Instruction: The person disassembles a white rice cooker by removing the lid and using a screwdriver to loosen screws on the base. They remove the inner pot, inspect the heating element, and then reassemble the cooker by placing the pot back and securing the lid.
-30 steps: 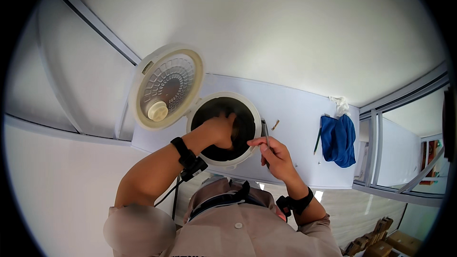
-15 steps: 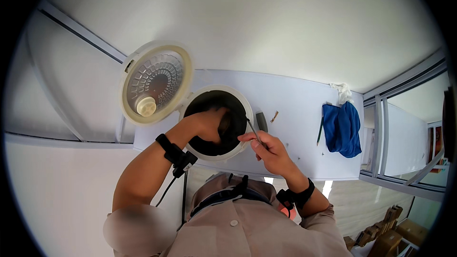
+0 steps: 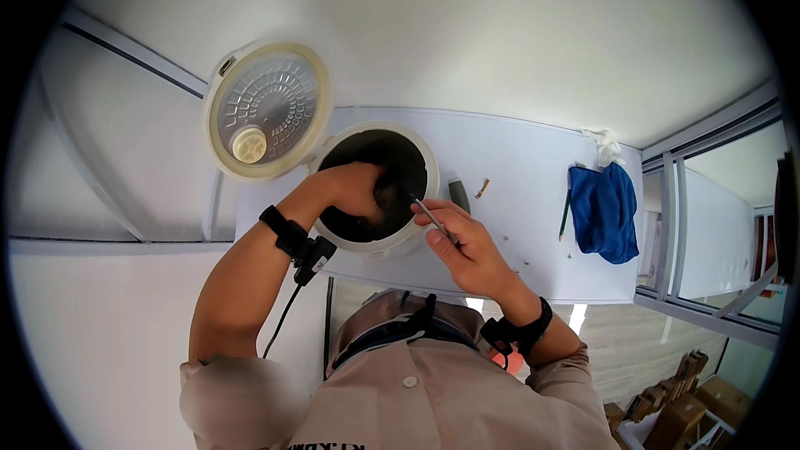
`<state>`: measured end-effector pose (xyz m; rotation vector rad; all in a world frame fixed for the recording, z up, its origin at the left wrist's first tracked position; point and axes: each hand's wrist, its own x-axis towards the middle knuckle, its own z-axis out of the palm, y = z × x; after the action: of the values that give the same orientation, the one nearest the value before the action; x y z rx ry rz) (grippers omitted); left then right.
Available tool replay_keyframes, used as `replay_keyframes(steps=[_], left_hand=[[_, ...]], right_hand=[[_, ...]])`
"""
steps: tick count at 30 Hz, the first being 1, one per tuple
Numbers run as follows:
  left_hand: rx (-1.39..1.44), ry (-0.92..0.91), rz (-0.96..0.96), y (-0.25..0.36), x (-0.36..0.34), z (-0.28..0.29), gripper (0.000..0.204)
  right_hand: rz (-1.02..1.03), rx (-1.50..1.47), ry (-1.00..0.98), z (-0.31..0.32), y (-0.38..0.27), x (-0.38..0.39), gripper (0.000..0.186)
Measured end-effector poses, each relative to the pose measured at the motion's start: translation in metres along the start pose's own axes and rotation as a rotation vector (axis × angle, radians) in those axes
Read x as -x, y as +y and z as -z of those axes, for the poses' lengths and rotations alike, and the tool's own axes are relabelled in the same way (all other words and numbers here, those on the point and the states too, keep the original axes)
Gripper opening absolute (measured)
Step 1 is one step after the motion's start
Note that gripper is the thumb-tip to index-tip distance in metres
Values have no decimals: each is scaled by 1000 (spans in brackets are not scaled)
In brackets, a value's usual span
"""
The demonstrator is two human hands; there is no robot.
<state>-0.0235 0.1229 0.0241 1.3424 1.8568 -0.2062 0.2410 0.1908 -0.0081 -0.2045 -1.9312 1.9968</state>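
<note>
A pale rice cooker [image 3: 428, 152] stands on the white table, its round lid [image 3: 318, 140] swung up to the left. My left hand [image 3: 357, 193] reaches into the dark interior, and its fingers are hidden there. Whatever it touches inside is too dark to make out. Between the fingertips of my right hand [image 3: 471, 254] is a slim grey metal rod-like tool [image 3: 436, 222], held at the cooker's right rim. Its tip points up and left into the opening, close to my left hand. The exact kind of tool does not show.
A dark grey-green handle-like object [image 3: 458, 194] lies right of the cooker, beside a small brown piece [image 3: 482, 188]. Farther right are a dark thin stick [image 3: 565, 215], a blue cloth [image 3: 603, 212] and a crumpled white tissue [image 3: 607, 148]. A white wall [image 3: 500, 42] rises behind the table.
My right hand has brought the tool left, its tip now farther over the opening. My left hand stays inside the cooker. The whole scene sits slightly higher in the picture.
</note>
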Motion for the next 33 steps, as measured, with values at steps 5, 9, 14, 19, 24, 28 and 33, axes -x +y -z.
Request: replay_keyframes(steps=[5, 9, 14, 19, 24, 28, 33], left_hand=[[41, 28, -62, -7, 3, -1, 86], [63, 43, -83, -17, 6, -2, 96], [129, 28, -70, -16, 17, 3, 104], [62, 183, -290, -36, 27, -21, 104], [0, 98, -164, -30, 35, -23, 100], [-87, 52, -165, -21, 38, -20, 96], [-134, 83, -199, -26, 34, -27, 91]], right_hand=[[91, 94, 33, -3, 6, 0, 26], [177, 26, 78, -12, 15, -3, 26], [75, 174, -87, -7, -7, -6, 29], [167, 277, -213, -12, -13, -12, 28], [201, 345, -243, -16, -12, -17, 21], [219, 363, -251, -16, -8, -18, 15], [226, 385, -247, -20, -7, -18, 15]])
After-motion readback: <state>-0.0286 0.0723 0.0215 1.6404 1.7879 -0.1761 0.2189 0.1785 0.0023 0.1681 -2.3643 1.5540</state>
